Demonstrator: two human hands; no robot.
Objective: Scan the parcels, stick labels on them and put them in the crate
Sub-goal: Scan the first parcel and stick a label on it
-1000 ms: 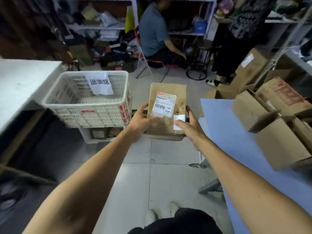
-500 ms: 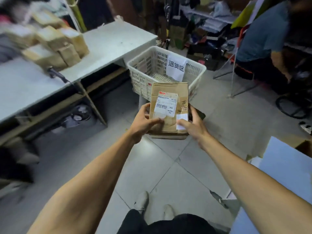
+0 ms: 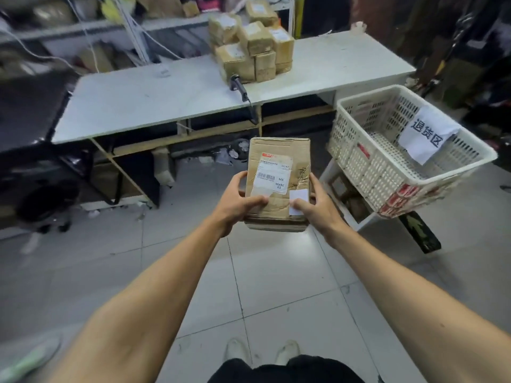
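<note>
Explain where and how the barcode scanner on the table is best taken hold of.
Grip the scanner by its dark handle, coming from above on the table's front side. It lies flat near the front edge, handle towards that edge and its cable hanging off there. The stacked parcels crowd its head end, so the fingers would likely fit best around the handle.

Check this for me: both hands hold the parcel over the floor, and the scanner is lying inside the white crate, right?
Not quite. The scanner lies on the white table beside the stacked parcels, not in the crate. The head view shows it. Both hands, left and right, do hold the parcel over the floor.
</note>
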